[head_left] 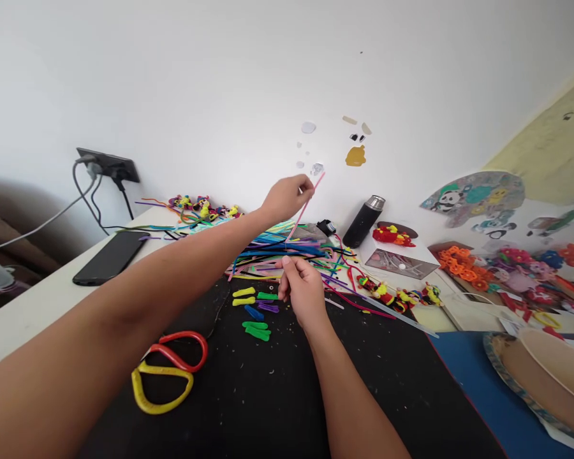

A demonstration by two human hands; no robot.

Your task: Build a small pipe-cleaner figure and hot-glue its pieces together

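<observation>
My left hand (288,197) is raised above the pile, its thumb and fingers pinching a pink pipe cleaner (300,218) that slants down toward the heap. Lower and nearer me, my right hand (306,290) is closed with thumb against curled fingers. Whatever it may hold is hidden. Behind it lies a heap of many-coloured pipe cleaners (263,245). On the black mat (268,395), just left of my right hand, rest several short folded pieces: yellow (243,292), purple (268,307), blue (254,312) and green (256,330).
Scissors with red and yellow handles (162,386) lie at the mat's left, partly under my left forearm. A phone (110,258) is farther left. A black flask (363,222), a white box (402,258) and small figures (397,296) stand back right; a round basket (521,376) sits right.
</observation>
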